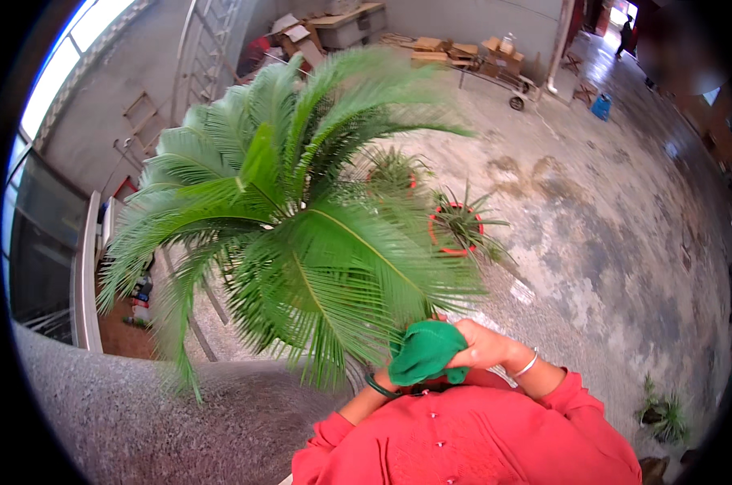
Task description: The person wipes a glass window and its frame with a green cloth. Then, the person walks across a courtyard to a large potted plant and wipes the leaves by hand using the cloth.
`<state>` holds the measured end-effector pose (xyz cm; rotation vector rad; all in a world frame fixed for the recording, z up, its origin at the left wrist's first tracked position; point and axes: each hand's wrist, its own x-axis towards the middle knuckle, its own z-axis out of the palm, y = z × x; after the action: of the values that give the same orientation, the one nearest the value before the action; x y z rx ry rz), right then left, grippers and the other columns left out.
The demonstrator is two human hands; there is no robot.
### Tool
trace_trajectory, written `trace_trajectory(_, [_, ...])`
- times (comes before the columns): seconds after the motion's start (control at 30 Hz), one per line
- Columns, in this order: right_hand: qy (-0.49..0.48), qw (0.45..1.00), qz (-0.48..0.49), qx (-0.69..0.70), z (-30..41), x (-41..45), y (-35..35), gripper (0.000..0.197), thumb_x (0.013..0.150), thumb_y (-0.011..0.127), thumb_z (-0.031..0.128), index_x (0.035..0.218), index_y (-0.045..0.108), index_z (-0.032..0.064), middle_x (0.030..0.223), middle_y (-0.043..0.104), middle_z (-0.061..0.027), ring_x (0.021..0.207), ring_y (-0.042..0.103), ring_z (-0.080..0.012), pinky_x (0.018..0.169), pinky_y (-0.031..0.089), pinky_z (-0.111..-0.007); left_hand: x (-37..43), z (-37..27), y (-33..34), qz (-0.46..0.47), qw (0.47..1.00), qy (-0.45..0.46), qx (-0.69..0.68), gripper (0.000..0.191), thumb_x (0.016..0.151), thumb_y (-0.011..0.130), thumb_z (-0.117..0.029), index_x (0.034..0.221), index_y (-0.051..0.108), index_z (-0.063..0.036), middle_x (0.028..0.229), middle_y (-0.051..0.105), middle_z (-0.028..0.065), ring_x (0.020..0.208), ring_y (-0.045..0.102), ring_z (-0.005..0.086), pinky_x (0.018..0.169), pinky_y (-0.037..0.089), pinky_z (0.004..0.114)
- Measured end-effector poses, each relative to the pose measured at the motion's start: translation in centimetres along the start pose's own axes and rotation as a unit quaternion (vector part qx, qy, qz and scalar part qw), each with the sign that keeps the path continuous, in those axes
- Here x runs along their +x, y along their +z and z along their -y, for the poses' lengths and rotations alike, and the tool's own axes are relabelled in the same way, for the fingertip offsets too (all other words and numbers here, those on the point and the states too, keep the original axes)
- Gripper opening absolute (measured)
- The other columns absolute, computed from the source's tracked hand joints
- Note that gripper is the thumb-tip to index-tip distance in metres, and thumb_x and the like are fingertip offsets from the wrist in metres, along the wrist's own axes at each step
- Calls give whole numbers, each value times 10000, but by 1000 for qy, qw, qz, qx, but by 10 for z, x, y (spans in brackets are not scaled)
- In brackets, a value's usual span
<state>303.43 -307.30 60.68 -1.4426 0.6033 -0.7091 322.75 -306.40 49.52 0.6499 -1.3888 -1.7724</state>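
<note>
A large sago palm [293,218] with long feathery fronds fills the view before me. At its near right edge, close to my chest, a green cloth [429,351] is bunched between my hands. My right hand [478,344] grips the cloth from the right, with a silver bangle on that wrist. My left hand [390,377] is mostly hidden under the cloth and the frond tips; a dark green bangle shows on its wrist. Whether its fingers close on the cloth cannot be seen. Fronds reach down to the cloth's upper left edge.
Spiky plants in red-rimmed pots [457,229] stand beyond the palm. A rough stone surface [220,418] lies at lower left. Cardboard boxes [502,59], a wheeled cart [516,102] and a ladder [199,54] are at the back. Another small plant [666,418] sits at lower right. A distant person stands at the doorway.
</note>
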Motion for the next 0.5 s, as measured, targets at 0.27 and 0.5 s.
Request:
trace_trajectory(0.27, [-110, 875, -381, 279, 40, -50, -57, 562, 699, 580, -41, 1257, 511, -57, 1195, 604, -192, 1084, 606, -324, 970, 476, -425, 35, -65, 20, -40, 992, -100, 67, 284, 1005, 442, -162, 1161, 540, 55, 1072, 643, 168, 967, 643, 230, 843, 530, 334])
trace_trajectory(0.5, [-169, 895, -413, 5, 29, -11, -25, 405, 766, 656, -11, 1165, 586, -5, 1081, 652, -82, 946, 632, -193, 841, 516, -332, 36, -71, 26, -63, 994, -88, -1, 223, 1004, 438, -125, 1092, 549, 46, 1032, 641, 164, 958, 651, 233, 822, 540, 344])
